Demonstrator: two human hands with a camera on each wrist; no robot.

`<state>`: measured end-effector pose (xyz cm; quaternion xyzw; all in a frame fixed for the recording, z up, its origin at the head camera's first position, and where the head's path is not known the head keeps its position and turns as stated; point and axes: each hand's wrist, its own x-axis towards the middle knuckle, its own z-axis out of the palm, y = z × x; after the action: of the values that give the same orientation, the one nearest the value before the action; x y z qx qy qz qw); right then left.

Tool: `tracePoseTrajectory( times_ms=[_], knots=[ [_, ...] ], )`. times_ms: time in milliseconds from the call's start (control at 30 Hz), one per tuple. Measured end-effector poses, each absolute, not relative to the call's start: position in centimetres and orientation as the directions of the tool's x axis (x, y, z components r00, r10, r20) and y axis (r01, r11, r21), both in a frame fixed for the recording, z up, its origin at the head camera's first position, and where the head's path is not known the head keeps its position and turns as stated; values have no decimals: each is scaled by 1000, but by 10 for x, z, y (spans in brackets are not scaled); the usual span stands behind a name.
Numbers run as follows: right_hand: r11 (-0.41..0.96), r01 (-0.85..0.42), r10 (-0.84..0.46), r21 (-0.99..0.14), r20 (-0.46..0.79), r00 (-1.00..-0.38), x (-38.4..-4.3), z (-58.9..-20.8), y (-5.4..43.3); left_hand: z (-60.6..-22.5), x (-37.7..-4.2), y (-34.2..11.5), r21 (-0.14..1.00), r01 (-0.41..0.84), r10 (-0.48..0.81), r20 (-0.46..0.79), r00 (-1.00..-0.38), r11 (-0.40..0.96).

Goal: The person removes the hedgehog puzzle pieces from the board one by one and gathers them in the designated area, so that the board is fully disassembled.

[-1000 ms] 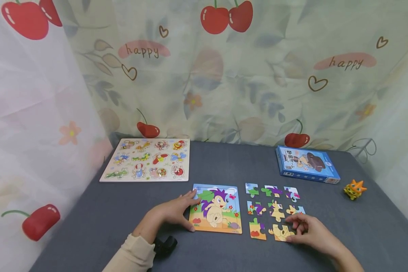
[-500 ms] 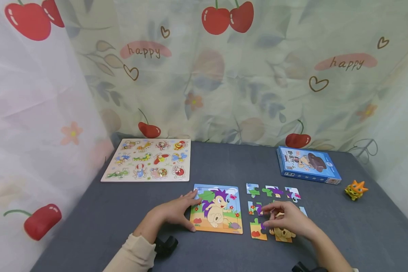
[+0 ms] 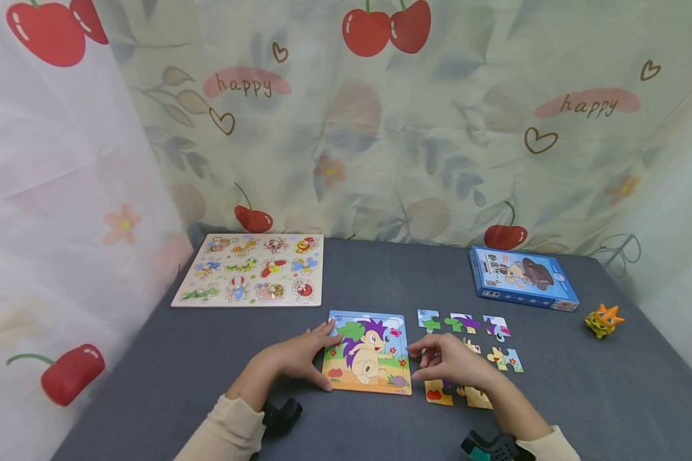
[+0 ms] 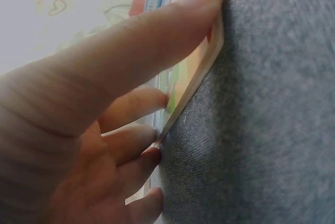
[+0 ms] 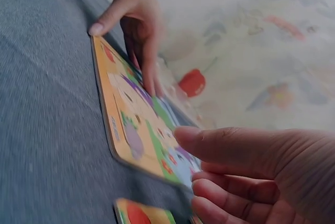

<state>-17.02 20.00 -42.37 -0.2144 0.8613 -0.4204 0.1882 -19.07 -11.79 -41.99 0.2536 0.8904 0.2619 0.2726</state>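
Note:
A square hedgehog puzzle board [image 3: 369,358] lies flat on the dark table. My left hand [image 3: 296,358] rests at its left side, thumb at the lower left corner and fingers along the edge; the left wrist view shows the thumb [image 4: 193,9] against that corner. Close to the board's right edge is my right hand [image 3: 452,362], fingers loosely bent with nothing visible between them. Whether its fingertips touch the board, I cannot tell. Loose jigsaw pieces lie beneath and around this hand, such as the green-and-blue piece [image 3: 428,320] and the red-spotted piece [image 3: 438,392]; some are partly hidden.
An insect puzzle board [image 3: 248,270] lies at the back left. On the back right are a blue box [image 3: 521,276] and a small orange-and-yellow toy figure [image 3: 603,320]. A printed cloth [image 3: 403,147] hangs behind the table [image 3: 179,384].
My right hand has moved left across the loose pieces, from the lower right ones to the hedgehog board's right edge. My left hand and the board stay in place.

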Motion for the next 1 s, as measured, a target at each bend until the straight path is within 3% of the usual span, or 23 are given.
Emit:
tracePoseTrajectory(
  times_ms=[733,1000],
  knots=[
    [578,-200,-496,-791,-146,-856,-172,-433,166,-420,-191,-118,603,308,594,-357,-721,736],
    [510,-119,-510,-852,-188,-839,-172,-434,166,-420,-192,-118,606,308,596,-354,-721,733]
  ],
)
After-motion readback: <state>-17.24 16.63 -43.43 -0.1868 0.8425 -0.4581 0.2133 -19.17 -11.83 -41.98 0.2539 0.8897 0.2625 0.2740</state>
